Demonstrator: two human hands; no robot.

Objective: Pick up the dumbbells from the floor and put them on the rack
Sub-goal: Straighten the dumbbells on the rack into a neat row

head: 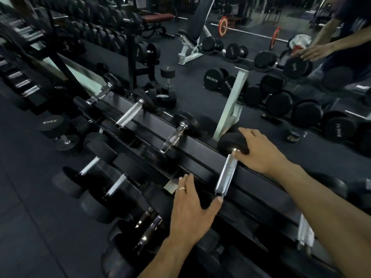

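A black dumbbell with a chrome handle [226,173] lies across the top rails of the black rack [202,151]. My right hand [259,153] rests on its far head [230,141], fingers curved over the rubber. My left hand [190,201] covers the near head, fingers spread, thumb by the end of the handle. Other dumbbells [172,137] sit on the same tier further left. Lower tiers hold several more [112,187].
A mirror behind the rack reflects white racks, benches, a barbell with red plates [223,27] and a person's arms. A 35 kg dumbbell [54,127] stands on the dark rubber floor at left, beside the rack. Another chrome handle [305,231] sits at right under my forearm.
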